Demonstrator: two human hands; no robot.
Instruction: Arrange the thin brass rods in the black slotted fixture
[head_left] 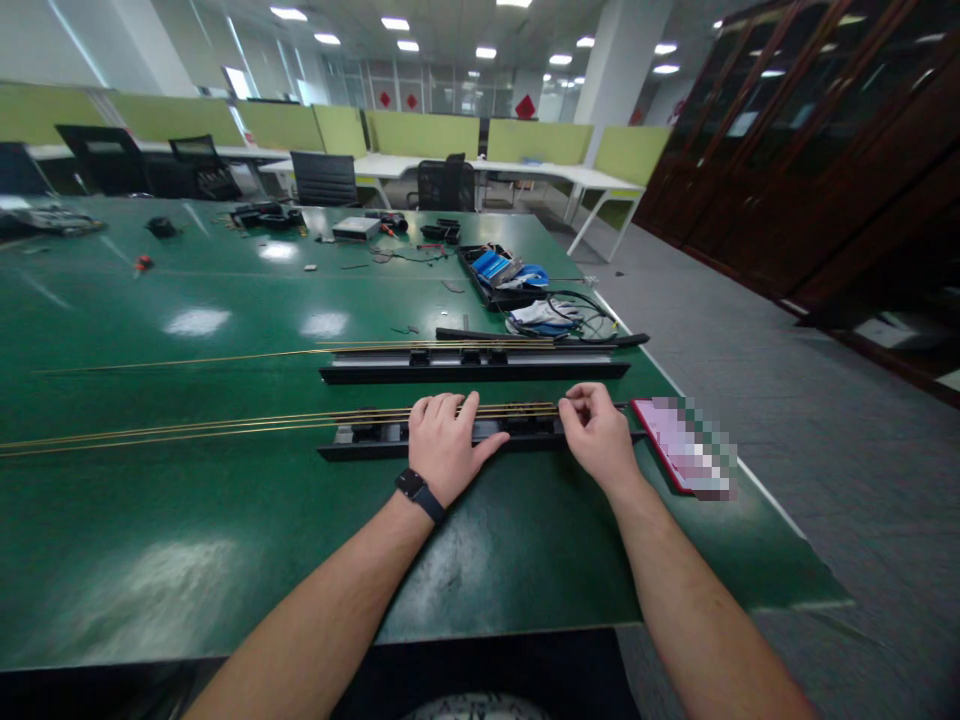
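Note:
A long black rail [390,447] with dark blocks in its channel lies across the green table in front of me. Thin golden rods [247,427] run along the top of it and reach far out to the left. My left hand [444,440] rests over the rods and the rail, fingers stretched across them and thumb apart. Near the rail's right end, my right hand [600,430] is closed, thumb and fingers pinching at the ends of the golden rods. The fingertips partly hide those ends. Behind it lies a second black rail [480,372], also with golden rods along it.
A phone [667,450] with a red edge lies right of the rail, near the table's right edge. Farther back are a black tray [487,290] with blue items, white gloves [544,317], cables and a grey box [356,229]. The green table [225,560] extends left.

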